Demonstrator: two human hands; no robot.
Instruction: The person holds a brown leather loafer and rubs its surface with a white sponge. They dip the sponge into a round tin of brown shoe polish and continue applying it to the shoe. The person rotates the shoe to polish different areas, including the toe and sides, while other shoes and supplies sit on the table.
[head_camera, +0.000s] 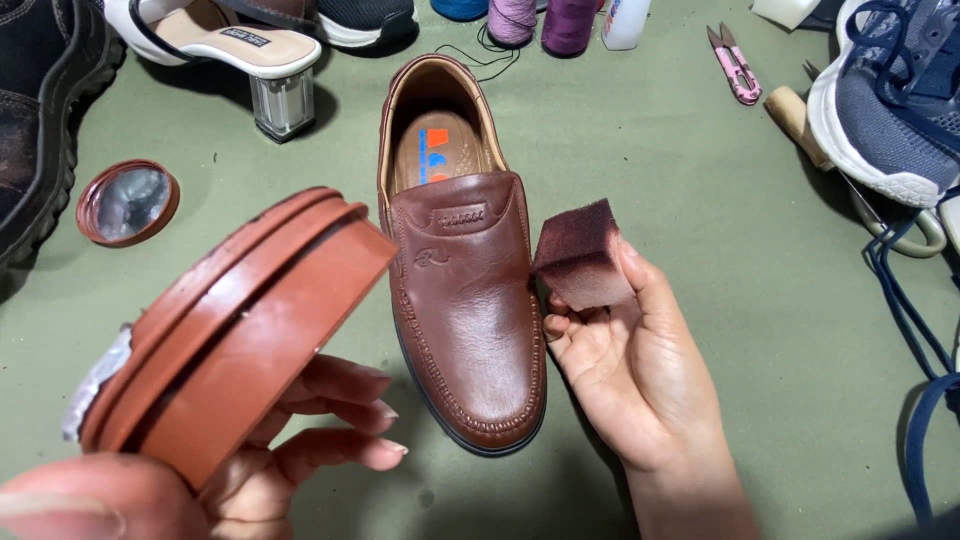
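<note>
My left hand (300, 440) grips a round reddish-brown tin (240, 330) tilted on edge, close to the camera at the lower left. My right hand (630, 350) pinches a dark red sponge block (582, 255) between thumb and fingers, just right of a brown leather loafer (465, 290). The loafer lies flat on the green surface, toe toward me, between both hands. The sponge sits beside the shoe's vamp, not touching it.
The tin's lid (128, 203) lies at left. A black boot (40, 110) and a white heeled sandal (235, 50) sit at the back left. Thread spools (545, 20), pink snips (735, 65) and a blue-grey sneaker (890, 100) with loose laces lie at the back and right.
</note>
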